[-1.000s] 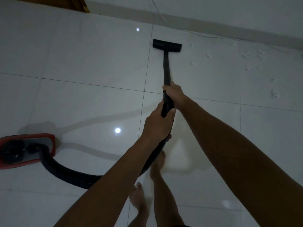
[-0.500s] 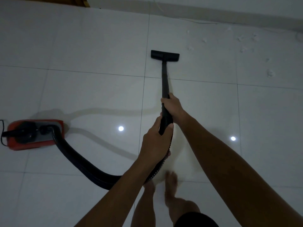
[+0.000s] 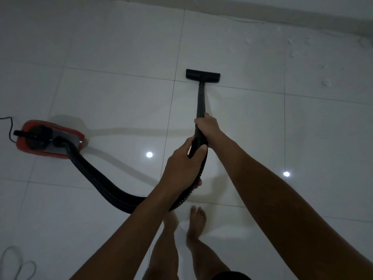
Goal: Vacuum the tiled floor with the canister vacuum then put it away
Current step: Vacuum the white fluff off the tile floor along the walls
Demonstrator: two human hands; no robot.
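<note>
we are gripping the wand [image 3: 200, 102] with our right hand [image 3: 207, 126] ahead, left hand [image 3: 184, 164] clenching the hose [image 3: 101, 178]; its nozzle [image 3: 202, 75] is lying straight ahead, debris [image 3: 325, 83] off right.

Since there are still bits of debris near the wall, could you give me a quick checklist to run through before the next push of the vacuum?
1. Grip: right hand on the wand, left hand at the hose end: ok.
2. Floor head flat on the tiled floor: ok.
3. Debris lies ahead to the right, not yet reached: not ok.
4. Hose slack to the canister: ok.
5. Bare feet beside the hose loop, close: not ok.
6. Suction running: cannot tell.
</note>
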